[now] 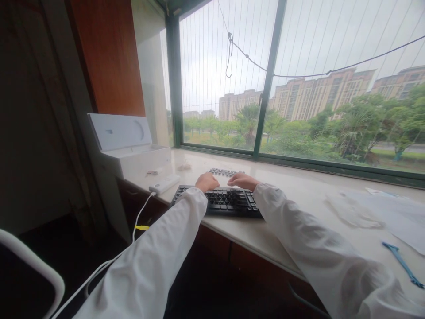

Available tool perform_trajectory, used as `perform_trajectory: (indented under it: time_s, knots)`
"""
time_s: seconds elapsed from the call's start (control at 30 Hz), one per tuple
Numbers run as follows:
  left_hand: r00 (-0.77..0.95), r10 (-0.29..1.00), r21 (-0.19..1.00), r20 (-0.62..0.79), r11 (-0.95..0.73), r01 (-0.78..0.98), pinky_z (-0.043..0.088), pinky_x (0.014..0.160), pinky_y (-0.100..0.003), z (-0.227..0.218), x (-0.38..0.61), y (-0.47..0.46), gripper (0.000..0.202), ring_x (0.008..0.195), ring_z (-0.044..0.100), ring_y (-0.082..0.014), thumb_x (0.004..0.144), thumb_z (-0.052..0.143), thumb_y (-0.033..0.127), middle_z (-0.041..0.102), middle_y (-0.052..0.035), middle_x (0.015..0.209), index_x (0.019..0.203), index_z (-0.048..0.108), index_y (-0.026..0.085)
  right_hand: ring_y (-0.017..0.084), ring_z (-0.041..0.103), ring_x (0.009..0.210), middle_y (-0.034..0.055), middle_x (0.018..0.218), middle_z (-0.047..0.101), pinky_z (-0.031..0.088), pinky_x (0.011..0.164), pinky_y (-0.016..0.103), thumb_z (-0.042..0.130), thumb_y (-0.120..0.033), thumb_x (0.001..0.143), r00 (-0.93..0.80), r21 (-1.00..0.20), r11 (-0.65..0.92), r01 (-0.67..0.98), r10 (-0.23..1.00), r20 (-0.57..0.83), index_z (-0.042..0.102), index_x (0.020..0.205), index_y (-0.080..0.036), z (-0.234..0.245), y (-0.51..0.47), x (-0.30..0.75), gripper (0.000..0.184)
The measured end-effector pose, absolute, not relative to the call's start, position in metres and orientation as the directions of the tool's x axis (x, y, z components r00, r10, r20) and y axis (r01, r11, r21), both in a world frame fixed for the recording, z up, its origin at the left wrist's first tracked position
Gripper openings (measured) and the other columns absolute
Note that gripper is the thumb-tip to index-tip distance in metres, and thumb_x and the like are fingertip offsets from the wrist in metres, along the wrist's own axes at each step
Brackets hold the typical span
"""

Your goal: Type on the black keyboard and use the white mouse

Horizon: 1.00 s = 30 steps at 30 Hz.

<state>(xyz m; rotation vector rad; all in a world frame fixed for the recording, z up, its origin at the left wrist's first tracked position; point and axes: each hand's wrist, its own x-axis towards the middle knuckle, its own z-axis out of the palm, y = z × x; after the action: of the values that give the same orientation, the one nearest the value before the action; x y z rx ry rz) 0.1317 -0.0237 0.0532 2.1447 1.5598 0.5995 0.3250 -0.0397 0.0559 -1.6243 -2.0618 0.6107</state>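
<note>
A black keyboard (222, 201) lies along the front edge of the white counter, many of its keys in place. Just beyond it, several loose dark keycaps (226, 172) sit in rows on the counter. My left hand (207, 181) is over the keyboard's far edge, beside the keycaps, its fingers curled closed. From the other side my right hand (243, 180) reaches in with its fingertips pressed together, a small gap from the left. Whatever either hand pinches is too small or hidden to make out. White sleeves cover both forearms.
An open white box (142, 159) stands at the left, with a white power strip (164, 184) and its cable before it. Clear plastic bags (355, 208) and a blue tool (403, 264) lie on the right. A window (219, 79) rises behind the counter.
</note>
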Motion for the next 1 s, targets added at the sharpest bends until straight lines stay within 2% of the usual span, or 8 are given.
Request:
perform_trajectory:
  time_s: [0.13,0.27,0.43,0.53,0.63,0.73,0.87,1.0]
  knots:
    - [0.228,0.966,0.522,0.123,-0.258,0.813,0.045,0.074,-0.027,0.059,0.114,-0.020,0.024,0.085,0.064,-0.0212,0.061,0.069,0.033,0.072,-0.0086,0.090,0.081,0.075,0.021,0.021,0.060,0.081,0.0072,0.083,0.071,0.043,0.074,0.028,0.067,-0.043,0.066,-0.165,-0.594,0.213,0.775,0.977,0.136,0.075,0.081,-0.014,0.056,-0.039,0.324,0.033]
    - [0.162,0.970,0.513,0.181,-0.234,0.826,0.045,0.075,-0.024,0.061,0.092,-0.013,0.027,0.087,0.063,-0.0204,0.062,0.068,0.037,0.072,-0.0080,0.091,0.082,0.075,0.020,0.023,0.061,0.083,0.0041,0.076,0.070,0.043,0.079,0.031,0.071,-0.044,0.065,-0.278,-0.449,0.279,0.849,0.958,0.070,0.075,0.072,-0.018,0.054,-0.048,0.311,0.027]
    - [0.036,0.965,0.513,0.260,-0.170,0.841,0.044,0.073,-0.025,0.061,0.060,-0.009,0.028,0.088,0.063,-0.0208,0.067,0.064,0.041,0.071,-0.0064,0.092,0.086,0.073,0.022,0.025,0.058,0.100,0.0048,0.101,0.069,0.037,0.091,0.038,0.070,-0.036,0.068,-0.299,-0.338,0.333,0.880,0.942,0.150,0.074,0.071,-0.021,0.054,-0.058,0.303,0.015]
    - [-0.009,0.956,0.554,0.295,-0.163,0.816,0.043,0.073,-0.025,0.054,0.041,-0.010,0.027,0.085,0.062,-0.0203,0.069,0.062,0.041,0.070,-0.0056,0.085,0.086,0.071,0.022,0.025,0.057,0.101,0.0034,0.104,0.068,0.033,0.093,0.041,0.069,-0.036,0.069,-0.275,-0.341,0.321,0.883,0.945,0.179,0.073,0.073,-0.022,0.059,-0.059,0.306,0.015]
    - [-0.049,0.939,0.639,0.342,-0.194,0.744,0.042,0.069,-0.024,0.042,0.026,-0.013,0.030,0.075,0.061,-0.0174,0.073,0.058,0.045,0.067,-0.0023,0.075,0.089,0.068,0.022,0.023,0.059,0.096,0.0033,0.095,0.070,0.033,0.091,0.041,0.062,-0.042,0.074,-0.089,-0.422,0.211,0.882,0.953,0.290,0.073,0.079,-0.022,0.069,-0.055,0.321,0.023]
    - [-0.004,0.928,0.704,0.371,-0.279,0.653,0.039,0.061,-0.023,0.029,0.014,-0.019,0.035,0.061,0.055,-0.0140,0.077,0.052,0.049,0.060,0.0017,0.062,0.093,0.065,0.022,0.024,0.060,0.096,0.0035,0.091,0.071,0.032,0.092,0.042,0.060,-0.046,0.074,0.146,-0.489,0.051,0.871,0.923,0.356,0.072,0.083,-0.023,0.075,-0.048,0.349,0.028]
    - [0.018,0.917,0.740,0.399,-0.333,0.584,0.034,0.054,-0.023,0.018,0.007,-0.026,0.037,0.052,0.046,-0.0125,0.080,0.041,0.050,0.049,0.0037,0.051,0.084,0.063,0.020,0.028,0.056,0.104,0.0059,0.103,0.070,0.031,0.092,0.047,0.062,-0.045,0.072,0.406,-0.547,-0.200,0.813,0.868,0.286,0.072,0.090,-0.024,0.065,-0.038,0.395,0.029]
    - [-0.026,0.917,0.759,0.398,-0.313,0.571,0.035,0.055,-0.023,0.015,0.004,-0.024,0.040,0.058,0.046,-0.0132,0.082,0.035,0.049,0.049,0.0012,0.052,0.066,0.056,0.019,0.031,0.056,0.105,0.0093,0.108,0.068,0.033,0.091,0.049,0.064,-0.043,0.069,0.486,-0.536,-0.311,0.784,0.846,0.219,0.073,0.091,-0.024,0.049,-0.032,0.429,0.030]
